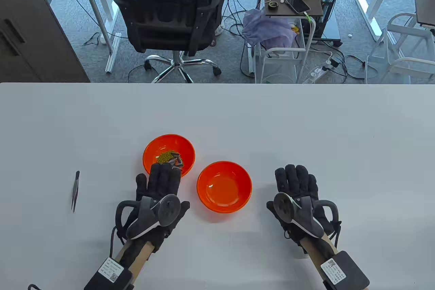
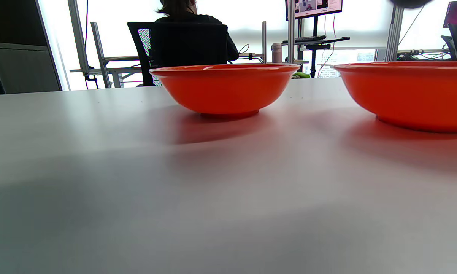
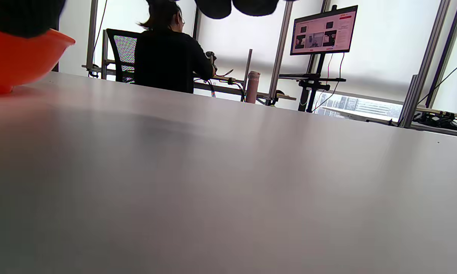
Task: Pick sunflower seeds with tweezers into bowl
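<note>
Hands flat on white table [image 1: 306,126], palms down, fingers stretched out and close together, holding nothing. Left hand [image 1: 159,190] laid with fingertips reaching over near rim of left bowl [image 1: 169,154]; cannot tell whether touching rim or just above it. Right hand [image 1: 298,194] well right of right bowl [image 1: 224,186], touching only tabletop.

Left bowl orange, shallow, holding small heap of striped sunflower seeds [image 1: 176,160] beside a clump of yellow-green grains [image 1: 164,157]. Right bowl same orange, nothing seen inside but glare. Bowls just beside each other, not touching, right one nearer to person. From left wrist view both seen side-on, upright on table, left bowl [image 2: 224,89] further back, right bowl [image 2: 411,95] closer and cut by frame edge.

Tweezers [image 1: 75,191] lying alone on table, well left of left hand, tips pointing toward person.

Far table edge well beyond bowls; broad bare surface left, right and behind. Beyond edge, office chair [image 1: 170,14] and cart [image 1: 292,14].
</note>
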Motion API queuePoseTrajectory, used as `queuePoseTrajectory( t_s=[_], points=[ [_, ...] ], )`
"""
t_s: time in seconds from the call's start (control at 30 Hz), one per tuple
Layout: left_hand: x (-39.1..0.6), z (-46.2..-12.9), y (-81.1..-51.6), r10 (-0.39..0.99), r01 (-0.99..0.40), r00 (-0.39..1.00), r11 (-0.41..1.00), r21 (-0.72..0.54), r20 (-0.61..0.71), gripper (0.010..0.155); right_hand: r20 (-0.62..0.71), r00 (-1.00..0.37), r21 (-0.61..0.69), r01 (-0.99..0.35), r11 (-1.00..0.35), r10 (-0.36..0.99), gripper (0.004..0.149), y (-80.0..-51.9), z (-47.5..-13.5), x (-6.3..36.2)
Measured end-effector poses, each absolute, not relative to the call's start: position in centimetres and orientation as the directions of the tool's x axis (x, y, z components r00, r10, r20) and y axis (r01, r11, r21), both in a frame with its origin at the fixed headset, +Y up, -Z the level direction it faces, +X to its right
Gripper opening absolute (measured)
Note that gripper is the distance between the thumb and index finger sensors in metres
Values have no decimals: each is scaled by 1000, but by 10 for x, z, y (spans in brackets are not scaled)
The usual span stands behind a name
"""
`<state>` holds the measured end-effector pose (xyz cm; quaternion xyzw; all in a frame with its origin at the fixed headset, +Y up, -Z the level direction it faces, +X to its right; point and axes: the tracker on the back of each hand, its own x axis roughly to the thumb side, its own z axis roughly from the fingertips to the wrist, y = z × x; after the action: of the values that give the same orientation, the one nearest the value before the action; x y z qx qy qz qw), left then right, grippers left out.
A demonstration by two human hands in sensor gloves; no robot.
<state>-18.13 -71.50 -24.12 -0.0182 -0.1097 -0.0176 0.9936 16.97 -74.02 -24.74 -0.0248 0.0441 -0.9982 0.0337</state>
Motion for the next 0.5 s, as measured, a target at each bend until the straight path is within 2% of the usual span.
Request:
queuePoseTrajectory(
  t_s=[0.5],
  points=[
    [-182,-242,-715,-21,25,978,1000,-18,207,84,32,-998,-97,52,-994,-55,94,-739,-248,174]
  ],
)
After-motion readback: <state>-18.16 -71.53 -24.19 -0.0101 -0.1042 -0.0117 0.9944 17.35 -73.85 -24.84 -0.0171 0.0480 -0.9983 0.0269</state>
